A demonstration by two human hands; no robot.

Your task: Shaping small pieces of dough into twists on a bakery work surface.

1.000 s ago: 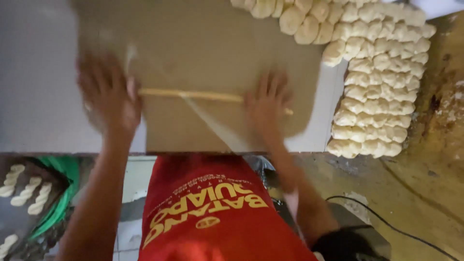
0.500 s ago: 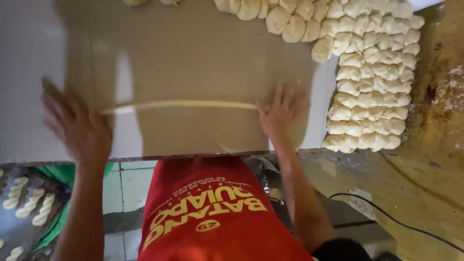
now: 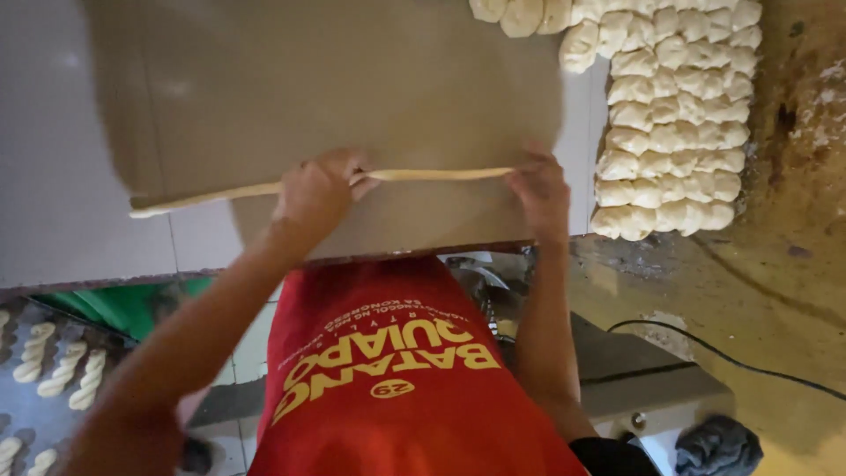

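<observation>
Nearest the camera is the person's red shirt (image 3: pixel 397 388), pressed against the table (image 3: pixel 88 238) edge; below to the left a tray (image 3: pixel 26 414) holds twisted dough pieces (image 3: pixel 62 375).

On the table lies a brown board (image 3: pixel 352 97), and across its near part stretches a thin dough rope (image 3: pixel 423 174), running from beyond the board's left edge to the right hand.

The risk, as I judge it, lies in the rope's thinness. It is long and slender, so a pull from either end, or uneven pressure, could snap it or leave thin spots. Its left tail (image 3: pixel 176 204) reaches past the board onto the bare table, unsupported by any hand; it could stick there or drag and stretch. If the hands press too hard the rope may flatten rather than stay round.

The left hand (image 3: pixel 317 189) sits near the rope's middle, fingers curled loosely over it, seemingly pinching or lifting it; how tightly it closes I cannot tell. The right hand (image 3: pixel 538 189) rests at the rope's right end, fingers bent, tips down on the dough. The hands are well apart.

Farther off, to the right and along the top, rows of dough lumps (image 3: pixel 679 123) lie packed together, just beside the board's right edge.
</observation>
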